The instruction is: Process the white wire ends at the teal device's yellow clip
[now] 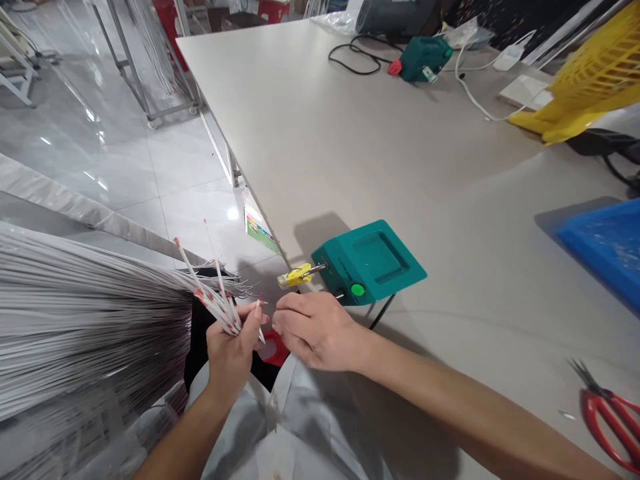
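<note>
My left hand (pixel 231 350) is closed around a small bunch of thin white wires (pixel 213 297) with red-tipped ends that fan upward. My right hand (pixel 313 330) sits just to the right of it with fingers curled, fingertips close to the left hand; what it pinches is hidden. Just beyond my right hand stands a small teal device (pixel 373 260) with a green button (pixel 357 289) and a metal spindle carrying a yellow clip (pixel 296 275) that points left. A big bundle of long white wires (pixel 75 313) lies at the left.
The grey table (pixel 400 153) holds red scissors (pixel 607 417) at the lower right, a blue tray (pixel 607 243), a yellow basket (pixel 590 80), a second teal device (pixel 424 59) and cables at the back. Shiny floor and metal racks lie at the left.
</note>
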Available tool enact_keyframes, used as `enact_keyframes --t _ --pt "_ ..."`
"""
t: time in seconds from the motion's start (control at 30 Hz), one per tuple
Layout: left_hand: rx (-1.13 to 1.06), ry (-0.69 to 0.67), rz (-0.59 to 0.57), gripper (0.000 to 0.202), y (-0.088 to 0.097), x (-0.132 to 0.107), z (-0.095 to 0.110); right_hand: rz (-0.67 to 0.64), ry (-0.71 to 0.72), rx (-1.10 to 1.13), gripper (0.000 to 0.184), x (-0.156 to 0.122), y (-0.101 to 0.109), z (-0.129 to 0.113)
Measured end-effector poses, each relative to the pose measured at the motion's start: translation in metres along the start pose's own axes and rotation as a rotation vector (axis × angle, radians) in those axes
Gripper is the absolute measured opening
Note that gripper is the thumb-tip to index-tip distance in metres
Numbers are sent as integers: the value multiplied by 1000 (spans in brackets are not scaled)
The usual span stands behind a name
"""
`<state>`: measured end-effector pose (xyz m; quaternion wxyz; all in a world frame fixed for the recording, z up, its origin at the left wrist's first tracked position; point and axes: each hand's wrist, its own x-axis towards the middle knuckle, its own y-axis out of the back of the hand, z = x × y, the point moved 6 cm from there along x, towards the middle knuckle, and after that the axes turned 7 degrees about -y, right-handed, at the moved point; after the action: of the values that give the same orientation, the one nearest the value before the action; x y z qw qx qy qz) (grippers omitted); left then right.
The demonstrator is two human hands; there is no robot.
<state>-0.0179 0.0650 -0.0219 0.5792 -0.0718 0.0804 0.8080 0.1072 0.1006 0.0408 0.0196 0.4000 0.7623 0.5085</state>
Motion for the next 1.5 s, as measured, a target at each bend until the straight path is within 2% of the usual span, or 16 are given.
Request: enact_keyframes --t 0.1,0.2,0.33,0.43,0.5,0.7,0.93,1.0,1.07,1.13,1.3,1.4,1.5 --pt "61 5 -21 21 1 1 2 89 -193 232 16 -3 8 7" --pt "98 -19 -25 19 0 2 8 205 -373 349 16 -3 11 18" --pt "114 -35 -61 15 -4 2 13 137 -482 403 10 4 1 21" --pt "58 -28 -89 17 -5 1 9 120 -532 473 16 9 -5 20" --pt "11 -17 -99 21 -5 -1 5 130 -542 511 20 10 -7 19" --pt "-102 0 44 26 2 1 -2 201 -472 408 16 0 -5 14" --pt "-107 14 -23 25 -2 2 -3 254 -493 408 8 1 2 21" --pt "-94 4 -87 22 -5 1 -5 222 -491 430 5 5 -2 21" --pt "-97 -1 -133 21 -6 0 -7 169 -487 444 12 9 -6 19" --pt "-115 2 -129 22 -5 -1 -9 138 -482 437 18 10 -8 17" --pt "-177 11 -54 21 -2 0 -12 127 -456 379 17 3 -6 17" --pt "-192 13 -75 18 -3 0 -11 160 -443 375 13 0 -3 19" --pt "-162 15 -132 17 -4 1 -10 129 -390 325 13 1 -3 17"
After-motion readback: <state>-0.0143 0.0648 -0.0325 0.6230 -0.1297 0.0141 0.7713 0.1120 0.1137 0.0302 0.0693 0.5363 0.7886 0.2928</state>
